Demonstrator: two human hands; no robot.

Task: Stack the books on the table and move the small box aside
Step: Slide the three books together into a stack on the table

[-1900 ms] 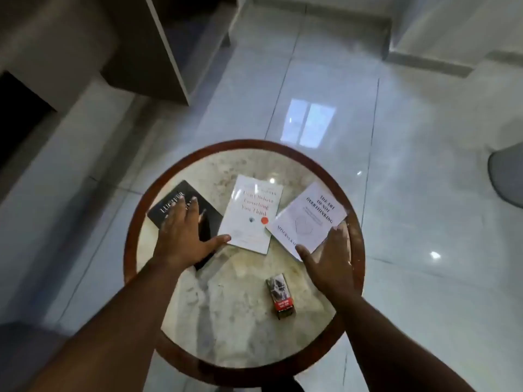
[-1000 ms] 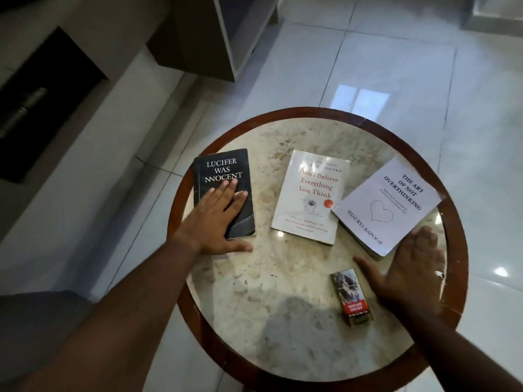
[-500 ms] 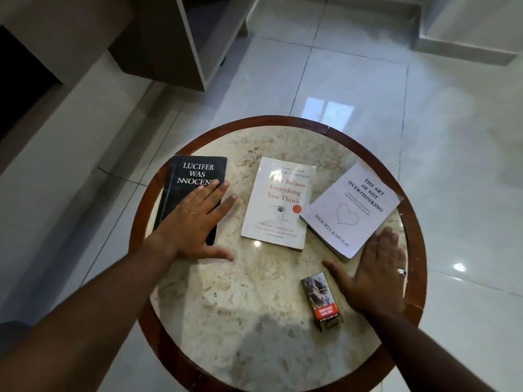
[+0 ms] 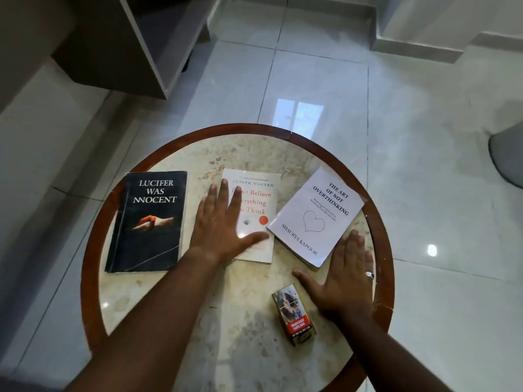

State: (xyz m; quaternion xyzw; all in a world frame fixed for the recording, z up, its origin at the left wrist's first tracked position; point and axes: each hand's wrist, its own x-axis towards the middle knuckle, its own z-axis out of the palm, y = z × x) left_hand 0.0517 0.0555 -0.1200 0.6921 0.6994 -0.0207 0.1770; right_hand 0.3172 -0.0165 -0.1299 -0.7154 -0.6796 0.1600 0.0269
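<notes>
Three books lie side by side on a round marble table (image 4: 169, 321). A dark book (image 4: 150, 222) titled "Lucifer Was Innocent" is at the left. A white book (image 4: 260, 199) with red lettering is in the middle, and my left hand (image 4: 220, 224) rests flat on its left half, fingers spread. At the right a white book (image 4: 317, 213) with a heart drawing lies at an angle. My right hand (image 4: 345, 278) lies flat on the table just below that book's corner, holding nothing. A small box (image 4: 294, 314) with a red label lies left of my right hand.
The table has a brown wooden rim (image 4: 93, 239) and stands on glossy white floor tiles (image 4: 311, 86). A dark cabinet (image 4: 135, 43) stands at the upper left. A grey rounded object (image 4: 506, 157) shows at the right edge.
My left hand has moved right, off the dark book and onto the middle white book. My right hand has stayed flat beside the angled book.
</notes>
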